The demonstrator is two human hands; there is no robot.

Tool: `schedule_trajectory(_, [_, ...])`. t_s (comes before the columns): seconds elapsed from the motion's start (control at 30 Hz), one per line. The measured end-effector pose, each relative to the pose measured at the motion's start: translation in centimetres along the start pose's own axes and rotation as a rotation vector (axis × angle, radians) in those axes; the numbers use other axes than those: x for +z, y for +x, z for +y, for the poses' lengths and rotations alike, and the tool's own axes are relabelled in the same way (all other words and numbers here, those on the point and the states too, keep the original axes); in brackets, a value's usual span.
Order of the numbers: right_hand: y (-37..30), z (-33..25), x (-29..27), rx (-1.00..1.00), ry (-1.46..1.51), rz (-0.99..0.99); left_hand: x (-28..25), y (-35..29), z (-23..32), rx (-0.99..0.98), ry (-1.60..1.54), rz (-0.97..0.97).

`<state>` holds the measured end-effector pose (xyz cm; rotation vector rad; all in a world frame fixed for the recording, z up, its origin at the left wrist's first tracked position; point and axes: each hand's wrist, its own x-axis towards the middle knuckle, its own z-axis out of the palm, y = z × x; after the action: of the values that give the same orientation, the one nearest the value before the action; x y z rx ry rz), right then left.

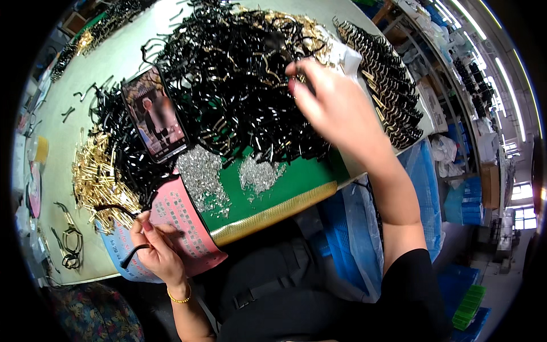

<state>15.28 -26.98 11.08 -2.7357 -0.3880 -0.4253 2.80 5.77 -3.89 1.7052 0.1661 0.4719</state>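
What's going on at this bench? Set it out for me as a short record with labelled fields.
Left hand: the left hand pinches slim black eyeglass temples
Right hand: the right hand reaches into a heap of black eyeglass temples; whether it grips one is unclear
Phone: a smartphone, screen lit, leans at the heap's left
Gold parts: slim gold pieces piled above the left hand
Silver bits: two small piles, the right one on a green mat

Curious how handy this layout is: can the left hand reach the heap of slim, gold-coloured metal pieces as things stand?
Probably yes: the left hand is close to that heap of gold-coloured metal pieces, with no barrier visible between; only the slim, curved black piece in its grip might hinder it.
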Motion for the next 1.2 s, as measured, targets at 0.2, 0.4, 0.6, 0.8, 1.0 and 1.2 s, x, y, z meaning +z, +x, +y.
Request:
schedule_trajectory(0.2, [9.7,3.1,1.8,0.121,-0.040,0.016,1.4,-0.6,-0.1,0.117,0.016,-0.009])
schedule_trajectory(0.4, [13.8,4.5,3.7,-0.036,-0.169,0.005,1.2,-0.6,-0.2,0.149,0.004,-0.015])
schedule_trajectory(0.6, [10.7,2.2,-3.4,0.040,0.094,0.361,0.9,-1.0,-0.4,0.115,-0.062,-0.015])
schedule_trajectory(0.8, [8.6,1.6,-4.1,-0.023,-0.276,0.255,1.0,-0.7,-0.5,0.125,-0.181,-0.024])
schedule_trajectory(1.0, [5.4,-2.6,-2.6,-0.099,-0.423,0.375,0.3,-0.3,0.1,0.126,-0.211,-0.005])
schedule_trajectory(1.2, [-3.9,-10.6,1.9,-0.166,0.862,-0.295,-0.1,-1.2,2.0,0.210,-0.373,0.215])
